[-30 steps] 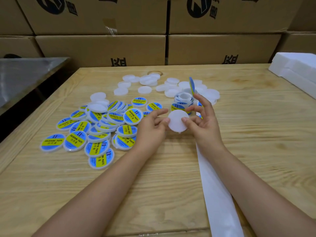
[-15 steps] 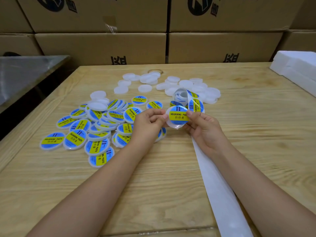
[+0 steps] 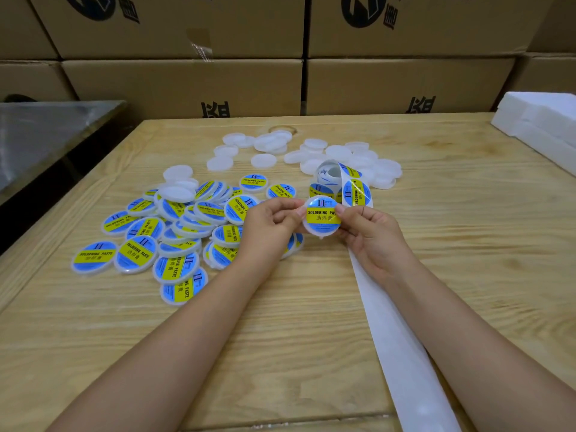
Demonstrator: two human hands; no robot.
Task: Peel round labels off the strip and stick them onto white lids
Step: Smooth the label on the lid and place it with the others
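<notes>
Above the wooden table I hold a white lid that carries a blue and yellow round label. My left hand pinches its left edge. My right hand pinches its right edge, thumb on the label. Just behind the lid lies the label strip roll, with a blue and yellow label showing on it. The strip's bare white backing runs under my right wrist toward the near table edge. Several plain white lids lie at the back. A heap of labelled lids lies to the left.
Stacked cardboard boxes wall off the far side of the table. White foam blocks sit at the right back corner. A metal-topped table stands to the left, past a dark gap.
One second ago the lid between my hands was plain white and a label stood on my right fingers. Now the label covers the lid, and both hands press it down at its edges.
</notes>
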